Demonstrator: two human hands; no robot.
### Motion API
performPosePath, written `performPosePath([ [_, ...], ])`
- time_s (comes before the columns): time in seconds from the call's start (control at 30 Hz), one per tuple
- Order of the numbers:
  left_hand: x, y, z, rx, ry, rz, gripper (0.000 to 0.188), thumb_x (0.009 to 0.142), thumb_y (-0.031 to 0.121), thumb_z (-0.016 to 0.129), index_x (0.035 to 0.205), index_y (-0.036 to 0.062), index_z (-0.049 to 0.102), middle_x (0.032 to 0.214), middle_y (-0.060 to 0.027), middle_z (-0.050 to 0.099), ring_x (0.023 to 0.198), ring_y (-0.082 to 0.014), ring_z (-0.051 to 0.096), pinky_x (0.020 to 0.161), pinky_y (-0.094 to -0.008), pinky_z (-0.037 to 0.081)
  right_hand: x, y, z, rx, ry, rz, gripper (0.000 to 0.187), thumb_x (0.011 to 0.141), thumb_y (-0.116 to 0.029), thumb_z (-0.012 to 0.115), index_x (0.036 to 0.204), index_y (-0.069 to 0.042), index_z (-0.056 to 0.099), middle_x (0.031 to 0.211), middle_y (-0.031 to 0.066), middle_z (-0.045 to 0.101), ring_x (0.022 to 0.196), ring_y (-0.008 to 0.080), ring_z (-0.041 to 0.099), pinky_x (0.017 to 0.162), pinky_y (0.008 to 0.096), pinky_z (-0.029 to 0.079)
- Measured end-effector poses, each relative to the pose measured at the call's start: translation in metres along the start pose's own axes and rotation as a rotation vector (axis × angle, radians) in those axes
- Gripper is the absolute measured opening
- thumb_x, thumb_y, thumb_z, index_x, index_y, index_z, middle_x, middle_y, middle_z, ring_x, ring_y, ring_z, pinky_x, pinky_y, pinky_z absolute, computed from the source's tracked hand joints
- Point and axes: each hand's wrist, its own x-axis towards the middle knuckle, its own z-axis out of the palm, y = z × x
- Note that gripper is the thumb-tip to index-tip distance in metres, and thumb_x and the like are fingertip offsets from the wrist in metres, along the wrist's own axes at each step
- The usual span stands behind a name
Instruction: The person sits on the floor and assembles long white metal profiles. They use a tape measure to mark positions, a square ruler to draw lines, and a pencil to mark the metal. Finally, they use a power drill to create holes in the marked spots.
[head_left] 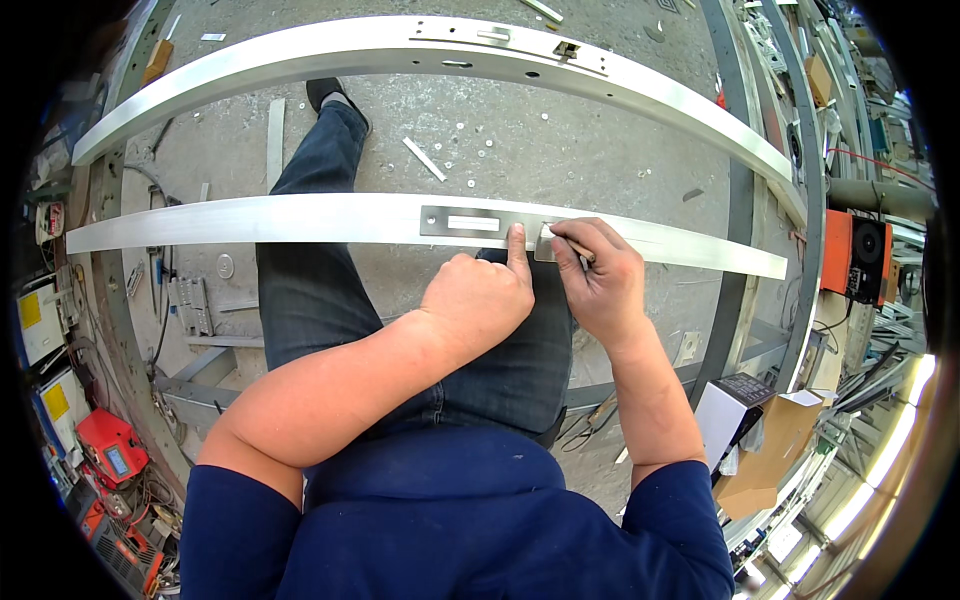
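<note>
Work pos.: ctr. of frame. Silver bar (330, 215) is lying crosswise, running L to R edge of the work area, above the person's legs. Slotted plate (470, 212), grey, is resting on the bar, just R of frame ctr. line's L side; round hole is showing at its L end.

L hand (480, 295): one digit is extending up and pressing near plate's R end; others are curling in. Can't tell if they're gripping anything.

R hand (608, 280): fingertips are pinching a brown stick (581, 250), pencil-like, over the bar. Small metal piece (545, 243) is sitting just L of the fingertips, overlapping bar's lower edge; contact w/ plate can't be told.

Containers, lower R of frame: brown carton (775, 465) is standing w/ flap spread; clear plastic (755, 436) is showing at its mouth, rest of contents hidden. White box (718, 418), dark top, is standing just L of carton; contents not visible.

Other: second bar (300, 62), w/ holes & cutouts, is spanning the upper frame. Red machine (112, 447) w/ small screen is sitting lower L, cables bunching nearby. Orange case (840, 255), black round-faced front, is standing at R. White strip (424, 159) & small discs are lying on floor (560, 150), upper ctr.
</note>
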Motion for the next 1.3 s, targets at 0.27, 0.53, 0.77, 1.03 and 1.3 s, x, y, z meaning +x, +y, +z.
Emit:
performPosePath([
  [0.27,0.000,0.000,-0.001,-0.021,-0.023,0.000,0.063,0.080,0.011,0.062,0.136,-0.0175,0.053,0.056,-0.0062,0.064,0.048,-0.0178,0.065,0.048,-0.0351,0.055,0.003,0.001,-0.010,0.139,-0.143,0.138,0.007,0.091,-0.004,0.072,0.098,-0.003,0.071,0.089,0.0092,0.072,0.074,0.0209,0.069,0.065,0.0280,0.053],
  [0.53,0.000,0.000,0.000,0.005,0.002,0.016,0.065,0.079,0.011,0.061,0.137,-0.0185,0.053,0.054,-0.0038,0.062,0.044,-0.0164,0.062,0.046,-0.0340,0.053,0.010,0.005,-0.025,0.553,0.024,0.350,0.012,0.095,-0.008,0.070,0.103,0.000,0.069,0.087,0.0033,0.069,0.079,0.0074,0.058,0.071,0.0246,0.048],
  [0.77,0.000,0.000,0.002,-0.146,0.027,-0.026,0.038,0.081,0.011,0.062,0.114,-0.0090,0.067,0.060,-0.0072,0.067,0.051,-0.0216,0.068,0.049,-0.0362,0.056,0.032,-0.026,0.003,0.246,-0.196,0.084,0.013,0.087,-0.009,0.074,0.099,-0.003,0.072,0.085,0.0105,0.072,0.077,0.0246,0.068,0.071,0.0343,0.053],
  [1.03,-0.002,-0.002,0.007,-0.293,0.143,-0.011,0.009,0.082,0.014,0.062,0.085,0.0116,0.071,0.076,-0.0062,0.071,0.060,-0.0224,0.071,0.049,-0.0377,0.055,0.046,-0.036,0.027,0.145,-0.282,-0.069,0.013,0.085,-0.007,0.075,0.098,-0.004,0.073,0.088,0.0113,0.073,0.081,0.0288,0.068,0.072,0.0370,0.053],
  [1.3,-0.003,-0.001,0.011,-0.317,0.190,-0.029,0.009,0.082,0.016,0.064,0.086,0.0105,0.070,0.075,-0.0067,0.068,0.060,-0.0238,0.070,0.050,-0.0398,0.054,0.049,-0.036,0.033,0.089,-0.323,-0.071,0.013,0.086,-0.008,0.074,0.098,-0.005,0.073,0.089,0.0115,0.073,0.082,0.0288,0.069,0.072,0.0370,0.054],
])
